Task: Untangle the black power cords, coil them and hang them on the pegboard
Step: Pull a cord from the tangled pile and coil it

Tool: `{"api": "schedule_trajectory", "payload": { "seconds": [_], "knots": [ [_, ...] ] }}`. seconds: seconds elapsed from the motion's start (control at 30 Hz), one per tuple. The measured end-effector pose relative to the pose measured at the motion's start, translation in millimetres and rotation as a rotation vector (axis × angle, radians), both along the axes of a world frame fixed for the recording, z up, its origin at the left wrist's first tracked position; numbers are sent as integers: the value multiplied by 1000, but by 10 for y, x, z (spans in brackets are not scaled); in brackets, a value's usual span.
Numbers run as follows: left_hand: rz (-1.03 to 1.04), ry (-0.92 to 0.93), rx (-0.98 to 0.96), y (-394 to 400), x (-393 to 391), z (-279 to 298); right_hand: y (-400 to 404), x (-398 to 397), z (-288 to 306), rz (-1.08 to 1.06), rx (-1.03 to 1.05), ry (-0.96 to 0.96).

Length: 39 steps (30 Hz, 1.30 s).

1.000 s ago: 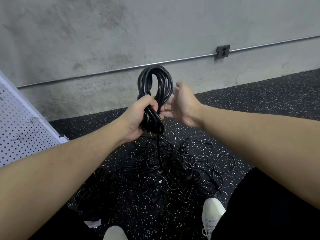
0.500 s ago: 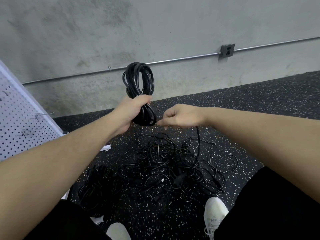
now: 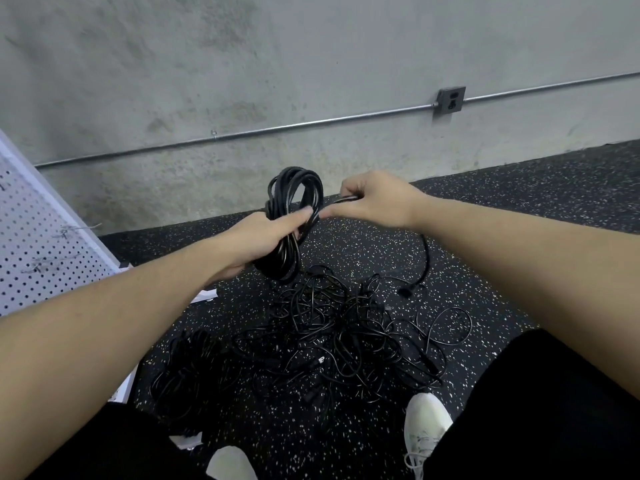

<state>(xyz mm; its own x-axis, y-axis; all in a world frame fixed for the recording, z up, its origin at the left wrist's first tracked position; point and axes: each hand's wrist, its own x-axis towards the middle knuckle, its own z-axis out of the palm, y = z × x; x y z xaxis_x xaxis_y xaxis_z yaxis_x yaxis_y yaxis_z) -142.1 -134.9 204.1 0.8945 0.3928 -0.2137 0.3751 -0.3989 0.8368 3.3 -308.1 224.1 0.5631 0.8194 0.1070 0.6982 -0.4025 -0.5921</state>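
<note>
My left hand grips a coiled black power cord around its middle, holding it upright above the floor. My right hand pinches the loose tail of the same cord just right of the coil. That tail curves down from my right hand to a plug near the floor. Below lies a tangled pile of black cords on the speckled floor. A second dark bundle of cord lies to its left. The white pegboard with metal hooks leans at the far left.
A concrete wall with a metal conduit and an outlet box stands behind. My white shoes and dark trouser legs are at the bottom. Scraps of white paper lie by the pegboard's foot.
My right hand has risen from below the coil to beside it, carrying the cord's tail up and across. My left hand has lowered the coil a little.
</note>
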Motion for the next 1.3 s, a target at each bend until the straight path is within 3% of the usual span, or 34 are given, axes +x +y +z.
{"api": "schedule_trajectory", "payload": {
  "seconds": [0.1,0.2,0.33,0.47,0.6,0.7,0.77,0.93,1.13,1.3],
  "knots": [
    [37,-36,-44,-21,9,9,5,-42,42,79,54,42],
    [-72,80,110,-49,18,17,31,-88,65,123,92,-9],
    [-121,176,261,-81,34,-24,51,-58,72,-13,53,-170],
    [-163,134,172,-62,6,12,82,-86,49,45,199,-73],
    [-240,110,-11,-87,-3,8,93,-47,-22,92,199,253],
    [-283,124,21,-94,-15,-24,53,-28,-65,97,179,409],
    [-248,95,34,-101,-30,-31,59,-28,-62,92,208,464],
    [-77,-1,-198,-132,-23,-34,97,12,-38,31,405,633],
    [-11,-42,-360,-120,-8,42,98,-27,-23,-15,506,657],
    [-110,36,-181,-95,-17,13,33,-47,-59,-34,366,488]
  ]
}}
